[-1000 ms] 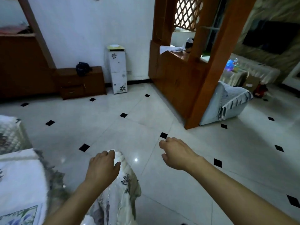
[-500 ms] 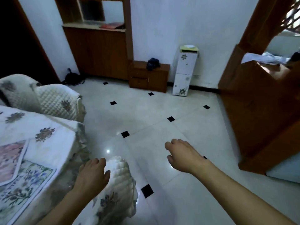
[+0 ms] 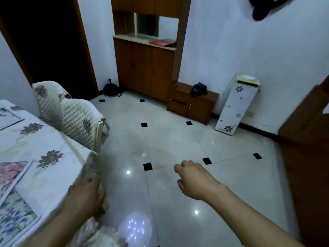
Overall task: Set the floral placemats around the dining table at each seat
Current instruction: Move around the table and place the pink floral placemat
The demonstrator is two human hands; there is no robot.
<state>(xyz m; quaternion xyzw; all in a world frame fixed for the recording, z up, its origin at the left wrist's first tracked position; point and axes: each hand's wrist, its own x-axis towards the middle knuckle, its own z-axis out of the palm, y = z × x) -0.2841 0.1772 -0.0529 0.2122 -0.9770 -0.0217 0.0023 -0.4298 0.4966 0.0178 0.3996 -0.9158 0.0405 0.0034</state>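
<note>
Placemats already lie on the table (image 3: 53, 173) at the left edge of the frame: a blue-flowered placemat (image 3: 15, 216) at lower left, a pink-flowered placemat (image 3: 10, 173) just above it, and the corner of a third placemat (image 3: 8, 118) further up the cloth. Neither hand carries one, so the step in hand looks like moving round the table corner to fetch or square up a mat. To do that well, I would steady on the corner, keep clear of the cloth's fringe so it is not dragged, and line each mat's edge with the table edge in front of a seat. The quilted chair (image 3: 74, 120) beside the table marks one such seat. The left hand (image 3: 85, 195) lies palm down on the table corner, fingers spread flat, its grip slack and holding nothing. The right hand (image 3: 195, 180) hangs over the tiled floor (image 3: 178, 139) at centre right, arm outstretched, fingers loosely curled under, grip empty.
</note>
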